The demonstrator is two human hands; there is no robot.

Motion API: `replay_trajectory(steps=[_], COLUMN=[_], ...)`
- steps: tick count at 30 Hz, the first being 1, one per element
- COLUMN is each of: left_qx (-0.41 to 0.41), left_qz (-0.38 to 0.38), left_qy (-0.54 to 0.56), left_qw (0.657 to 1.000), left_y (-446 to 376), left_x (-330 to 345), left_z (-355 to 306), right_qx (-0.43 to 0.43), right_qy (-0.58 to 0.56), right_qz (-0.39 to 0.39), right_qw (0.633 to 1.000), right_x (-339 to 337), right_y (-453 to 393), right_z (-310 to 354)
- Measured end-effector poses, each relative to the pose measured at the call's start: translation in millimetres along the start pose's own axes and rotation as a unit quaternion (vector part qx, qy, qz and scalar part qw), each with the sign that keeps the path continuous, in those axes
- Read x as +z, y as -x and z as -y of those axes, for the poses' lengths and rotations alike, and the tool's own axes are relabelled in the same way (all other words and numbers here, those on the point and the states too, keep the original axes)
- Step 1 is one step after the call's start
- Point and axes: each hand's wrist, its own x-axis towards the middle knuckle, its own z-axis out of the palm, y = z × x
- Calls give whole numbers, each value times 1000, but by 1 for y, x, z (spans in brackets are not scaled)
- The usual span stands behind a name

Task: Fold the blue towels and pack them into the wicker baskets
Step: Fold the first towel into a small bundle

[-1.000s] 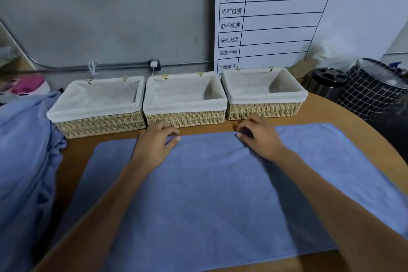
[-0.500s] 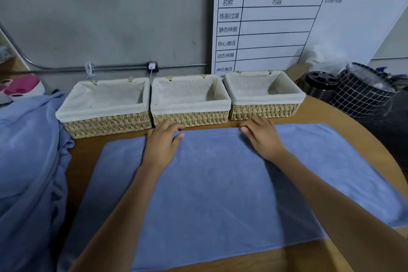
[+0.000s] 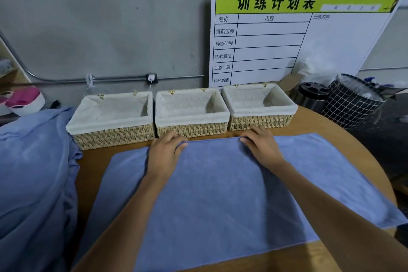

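A blue towel lies spread flat across the round wooden table. My left hand and my right hand sit at the towel's far edge, about a basket's width apart. Each thumb lies on top of the edge, with the fingers curled over it, pinching the cloth. Three wicker baskets with white cloth liners stand in a row just beyond my hands: left basket, middle basket, right basket. No towel is inside any of them.
A heap of more blue towels hangs at the table's left side. A black cylinder and a black grid-pattern bin stand at the right, behind the table. A white schedule board leans on the grey wall.
Both hands have moved the towel's far edge a little farther away, up close to the baskets' fronts. The view has tilted upward.
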Motion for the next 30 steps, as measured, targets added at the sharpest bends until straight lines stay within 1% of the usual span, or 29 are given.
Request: replay_trajectory(steps=[2,5,7,10,13,17,19,22,25,28,30], left_qx=[34,39,54,87,102,86,78,78,78,55,38], left_qz=[-24,-81,-90,-60,-19,47,88,104,95,100,106], left_qy=[-11,12,24,49,40,51,44,25,22,56,81], left_qw=[999,996,994,993,994,994,992,991,992,992,990], left_y=[-2,-1,14,62,108,137,139,133,117,99,92], left_x=[-12,-38,-54,-71,-75,-62,-60,-62,-59,-55,-58], left_z=[-3,-17,-31,-50,-57,-46,-44,-44,-36,-29,-30], right_qx=[-12,-62,-87,-103,-108,-117,-108,-93,-98,-96,-81], right_qy=[-20,-39,-52,-72,-99,-114,-109,-115,-111,-118,-121], right_qz=[-26,-54,-70,-81,-40,29,59,84,85,82,62], right_qw=[999,996,992,989,988,986,986,986,985,985,987], right_x=[-9,-33,-54,-78,-82,-63,-58,-53,-47,-42,-44], right_y=[-1,-2,4,42,92,130,134,123,103,83,76], right_z=[1,9,18,30,40,42,39,35,32,27,27])
